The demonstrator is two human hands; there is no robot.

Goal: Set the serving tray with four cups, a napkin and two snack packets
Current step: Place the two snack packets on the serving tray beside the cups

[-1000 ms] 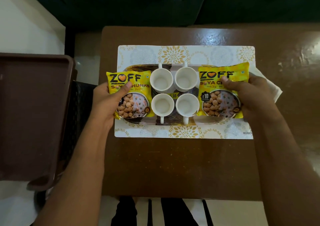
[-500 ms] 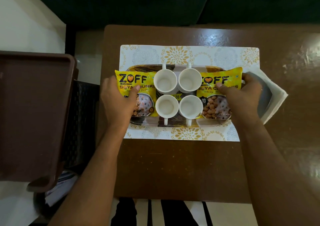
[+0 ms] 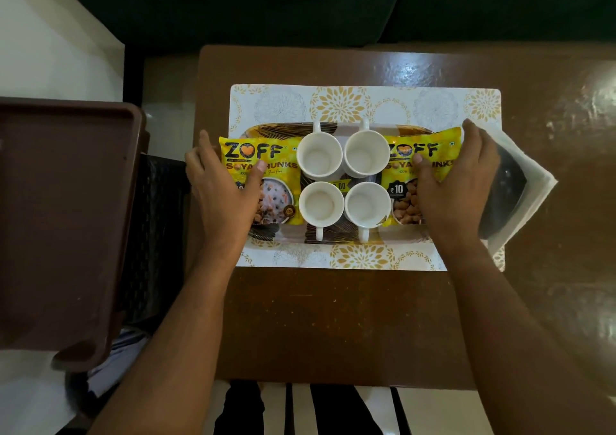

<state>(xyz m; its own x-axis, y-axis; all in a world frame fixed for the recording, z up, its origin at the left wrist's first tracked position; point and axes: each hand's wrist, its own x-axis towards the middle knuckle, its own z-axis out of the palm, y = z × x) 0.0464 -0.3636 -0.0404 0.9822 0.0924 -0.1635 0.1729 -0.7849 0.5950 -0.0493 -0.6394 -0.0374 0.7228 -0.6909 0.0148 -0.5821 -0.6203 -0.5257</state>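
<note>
A patterned serving tray (image 3: pixel 336 236) lies on a white and gold placemat (image 3: pixel 360 101). Several white cups (image 3: pixel 320 159) stand in a square at its middle, handles pointing out. One yellow snack packet (image 3: pixel 266 154) lies on the tray's left end, with my left hand (image 3: pixel 223 191) gripping its left side, thumb on top. A second yellow snack packet (image 3: pixel 430 151) lies on the right end under my right hand (image 3: pixel 456 188), which grips it the same way. A white napkin (image 3: pixel 533 184) sticks out from under the tray's right end.
The placemat sits on a glossy brown table (image 3: pixel 333 318). A large empty brown tray (image 3: pixel 60 221) rests on a dark stool at the left, close to my left forearm. Dark furniture lies beyond the table's far edge.
Both packets have come down from tilted in the air to lying flat on the tray's ends beside the cups. My hands have lowered with them and stay on them.
</note>
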